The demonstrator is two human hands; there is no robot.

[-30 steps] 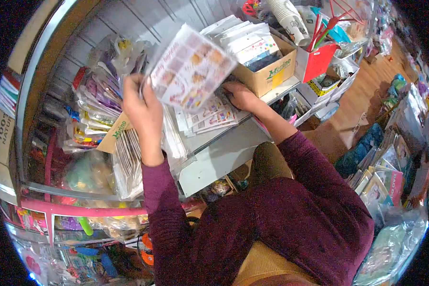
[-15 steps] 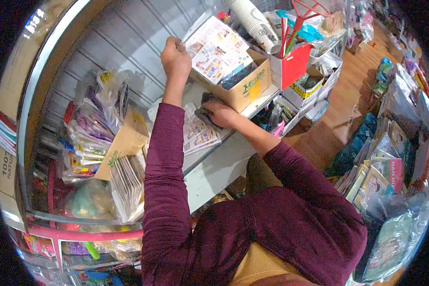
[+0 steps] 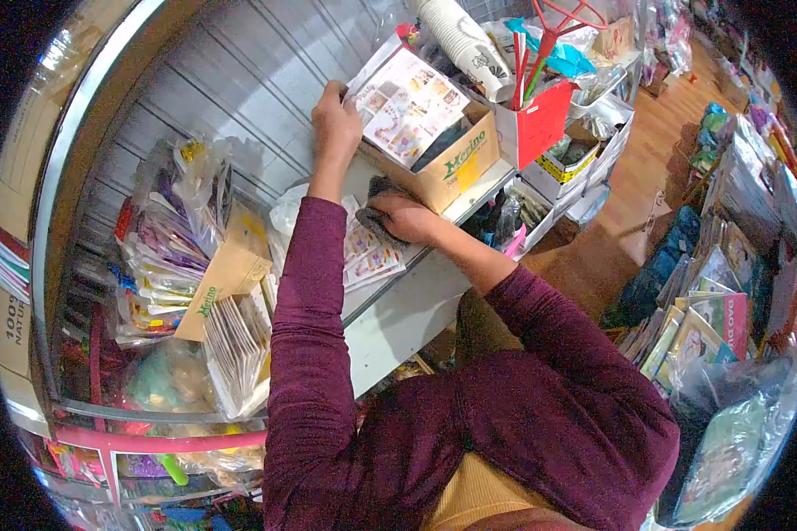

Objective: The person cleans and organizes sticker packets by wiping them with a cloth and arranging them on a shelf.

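My left hand (image 3: 336, 124) is closed on the left edge of a stack of printed sheets (image 3: 412, 97), which leans in a cardboard Merino box (image 3: 460, 168). Below that box, my right hand (image 3: 398, 215) presses a dark grey cloth (image 3: 379, 199) against the shelf, its fingers wrapped round it. Printed sheets (image 3: 367, 252) in clear plastic lie under and beside the cloth, at the front edge of the white shelf (image 3: 407, 305).
A second cardboard box (image 3: 226, 274) with packets and envelopes stands at the left. Stacked paper cups (image 3: 465, 44) and a red box (image 3: 540, 124) are behind the Merino box. Bagged goods (image 3: 726, 451) line the wooden floor (image 3: 633, 168) at the right.
My left hand has shifted slightly right and down, together with the stack's edge. The cloth under my right hand has moved a little to the left.
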